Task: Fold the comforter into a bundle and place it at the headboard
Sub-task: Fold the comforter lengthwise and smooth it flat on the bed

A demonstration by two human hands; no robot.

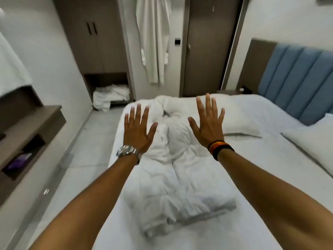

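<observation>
So both arms are stretching straight out from the bottom corners of the frame toward the middle, palms facing away and backs of the hands toward the camera. Left hand (138, 130) is sitting left of center with all five fingers fanned wide, gripping nothing, and a silver watch (128, 152) is showing on that wrist. Right hand (207, 121) is hanging a bit higher, right of center, fingers spread just as wide and also empty, with dark striped bands (219, 148) wrapping the wrist. Can't tell if either palm is actually touching fabric or just hovering over it.

Between and below the hands, the white comforter (180, 186) is lying crumpled in a long, loosely folded strip running from the lower middle of the frame up toward the center, on the white bed (261, 168). It's well apart from the blue padded headboard (297, 82) at the right edge. Two white pillows (311, 143) are resting near that headboard. A white robe (153, 38) is hanging at top center.
</observation>
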